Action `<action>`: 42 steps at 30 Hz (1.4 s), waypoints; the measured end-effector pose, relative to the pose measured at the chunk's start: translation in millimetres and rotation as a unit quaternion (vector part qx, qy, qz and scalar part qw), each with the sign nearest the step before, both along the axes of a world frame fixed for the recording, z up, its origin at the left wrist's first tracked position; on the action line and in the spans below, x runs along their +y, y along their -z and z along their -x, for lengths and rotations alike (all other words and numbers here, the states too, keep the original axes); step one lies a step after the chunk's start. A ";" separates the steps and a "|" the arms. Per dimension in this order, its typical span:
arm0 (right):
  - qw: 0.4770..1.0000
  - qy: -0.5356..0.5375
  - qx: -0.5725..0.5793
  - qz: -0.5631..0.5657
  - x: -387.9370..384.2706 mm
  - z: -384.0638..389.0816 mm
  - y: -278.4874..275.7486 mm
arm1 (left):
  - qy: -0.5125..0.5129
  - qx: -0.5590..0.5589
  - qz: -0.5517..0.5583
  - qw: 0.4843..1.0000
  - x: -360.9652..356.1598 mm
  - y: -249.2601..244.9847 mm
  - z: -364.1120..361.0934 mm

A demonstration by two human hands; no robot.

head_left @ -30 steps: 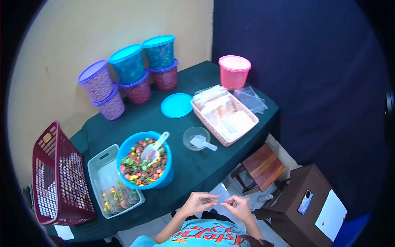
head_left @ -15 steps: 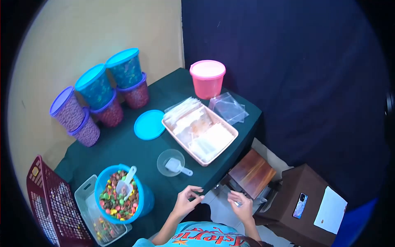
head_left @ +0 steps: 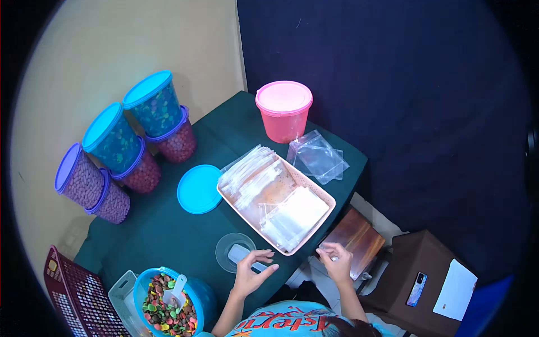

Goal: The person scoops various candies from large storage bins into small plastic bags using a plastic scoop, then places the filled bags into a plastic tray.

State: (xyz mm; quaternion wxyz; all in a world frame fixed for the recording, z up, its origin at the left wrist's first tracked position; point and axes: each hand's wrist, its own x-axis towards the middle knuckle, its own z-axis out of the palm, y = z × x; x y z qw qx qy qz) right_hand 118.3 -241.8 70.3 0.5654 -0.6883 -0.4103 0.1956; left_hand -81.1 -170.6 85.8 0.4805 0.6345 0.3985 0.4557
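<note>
My left hand (head_left: 251, 273) is over the table's front edge, thumb and fingers curved but apart, with nothing visible between them. It partly covers the handle of a white scoop (head_left: 238, 252) lying in a clear bowl (head_left: 224, 261). My right hand (head_left: 338, 263) hovers past the table edge, in front of a wooden stool. Its fingers are pinched together; what they hold, if anything, I cannot make out. Ahead of both hands sits a pale pink basket (head_left: 333, 203) with stacks of clear plastic bags (head_left: 295, 216).
A blue tub (head_left: 206, 306) of colourful candies with a scoop (head_left: 179, 284) stands front left, beside a maroon basket (head_left: 84, 297). Lidded tubs (head_left: 115, 146) are stacked back left. A blue lid (head_left: 199, 189), pink tub (head_left: 284, 118), loose bags (head_left: 318, 156) and wooden stool (head_left: 359, 238) surround the basket.
Both hands have moved forward, the left nearer the bowl and the right nearer the basket's front corner. The view has shifted, so the table items appear lower.
</note>
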 end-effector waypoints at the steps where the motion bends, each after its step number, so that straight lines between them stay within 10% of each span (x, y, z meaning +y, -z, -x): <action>1: 1.000 -0.001 0.003 0.005 3.8 -4.7 2.3 | 0.028 0.027 0.030 0.999 0.1 -0.4 9.7; 5: 0.988 -0.026 -0.117 0.099 31.2 -30.7 12.6 | -0.021 0.000 0.120 0.993 -5.0 13.9 32.3; 7: 0.967 -0.005 -0.241 -0.084 59.0 -36.3 8.0 | -0.063 -0.027 0.055 0.996 -6.4 3.7 30.5; 19: 0.891 -0.188 -0.385 0.153 141.6 -87.6 33.5 | -0.236 -0.067 0.036 0.969 -41.7 -13.3 1.0; 27: 0.962 -0.240 -0.110 0.065 154.2 -115.3 32.5 | -0.308 -0.044 0.021 0.950 -72.3 -13.4 -31.1; 35: 0.918 -0.358 -0.147 0.090 175.5 -139.3 9.1 | -0.450 -0.036 0.037 0.892 -135.5 -4.4 -54.9; 42: 0.868 -0.476 0.137 0.047 148.4 -93.0 -65.5 | -0.525 -0.097 0.028 0.845 -168.8 -4.7 -54.6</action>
